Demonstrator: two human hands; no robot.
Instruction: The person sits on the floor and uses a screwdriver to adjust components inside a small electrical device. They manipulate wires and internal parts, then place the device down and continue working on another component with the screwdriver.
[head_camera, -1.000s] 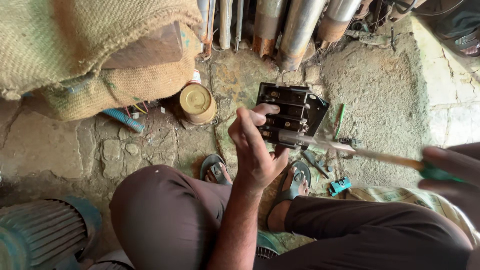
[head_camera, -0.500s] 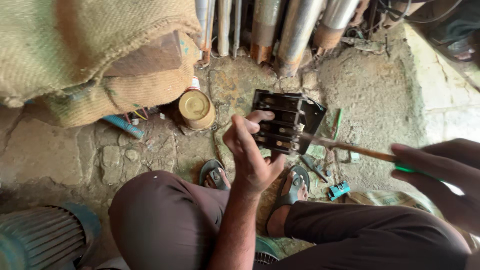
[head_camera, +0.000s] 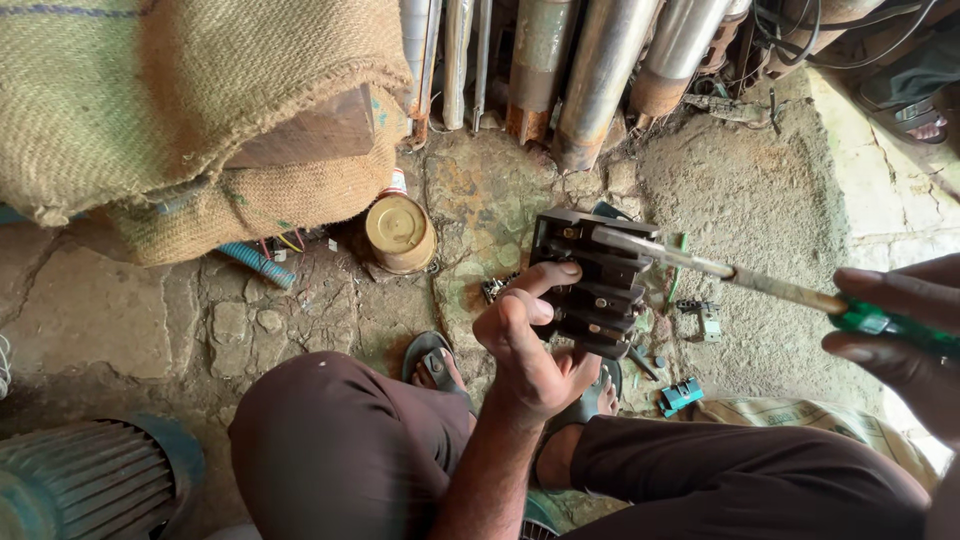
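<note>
**Now the screwdriver tip sat on the block**

The black switch block (head_camera: 592, 285) had dropped lower. The left hand (head_camera: 525, 345) gripped its left edge, fingers (head_camera: 545, 280) curled. The right hand (head_camera: 900, 335) clasped the green-handled screwdriver (head_camera: 760, 285), now touching the block's top.

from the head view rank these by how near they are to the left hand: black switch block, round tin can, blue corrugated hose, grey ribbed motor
1. black switch block: gripped by the left hand.
2. round tin can: up and left of the hand, on the stone floor.
3. blue corrugated hose: farther left, under the sacking.
4. grey ribbed motor: bottom left corner.
</note>
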